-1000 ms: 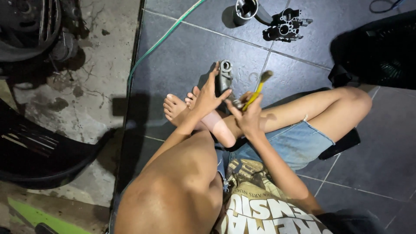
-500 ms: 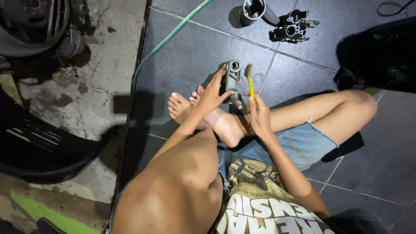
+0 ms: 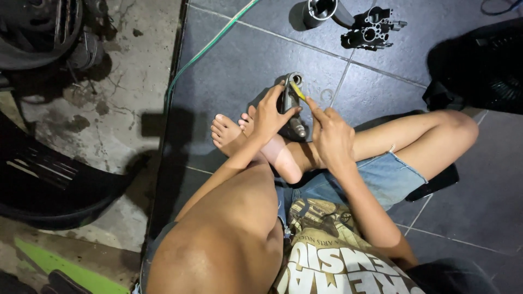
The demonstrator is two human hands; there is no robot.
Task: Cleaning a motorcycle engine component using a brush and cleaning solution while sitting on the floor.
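Observation:
I sit on dark floor tiles with my legs folded and my feet in front of me. My left hand grips a grey metal engine part that stands upright just beyond my feet. My right hand holds a small yellow-handled brush and presses its tip against the top of the metal part. Both hands are close together over the part.
A black metal engine piece and a shiny round metal cup lie on the tiles at the top. A green hose runs along the tile edge. Black plastic vehicle panels sit at left, a dark bag at right.
The brush was raised upright beside the part; now my right hand has tipped it down onto the part's top. My left hand stays on the part.

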